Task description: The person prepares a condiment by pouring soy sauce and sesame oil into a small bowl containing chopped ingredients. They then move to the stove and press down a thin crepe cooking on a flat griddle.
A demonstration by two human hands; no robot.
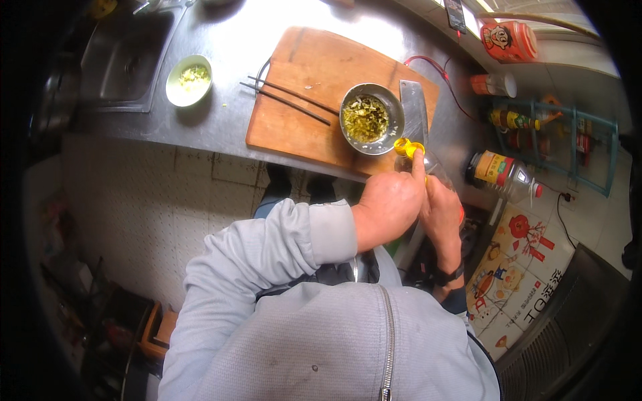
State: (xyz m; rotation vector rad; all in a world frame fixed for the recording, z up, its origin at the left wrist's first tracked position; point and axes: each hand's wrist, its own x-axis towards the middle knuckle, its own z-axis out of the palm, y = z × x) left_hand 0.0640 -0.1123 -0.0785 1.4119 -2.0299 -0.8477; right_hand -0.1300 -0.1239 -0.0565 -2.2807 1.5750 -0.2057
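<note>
My left hand (393, 204) is closed around a clear plastic bottle (435, 169), its index finger extended onto the yellow flip cap (415, 150). Beside it, my right hand (440, 208), with a dark band at the wrist, grips the bottle too; my hands hide much of its body. The spout points toward a metal bowl (397, 108) of chopped greens in dark liquid, just past the cap. The bowl rests on a wooden cutting board (301, 60). A cleaver (413, 108) lies right of the bowl, and dark chopsticks (296, 95) lie left of it, one tip near its rim.
Left on the steel counter (230, 55) stands a pale green bowl (173, 92) with chopped greens, near a sink (125, 60). At right are a large bottle with a red cap (519, 180), a teal rack (613, 150), a clear cup (507, 85) and a red jar (506, 42). A red cable (444, 75) crosses behind.
</note>
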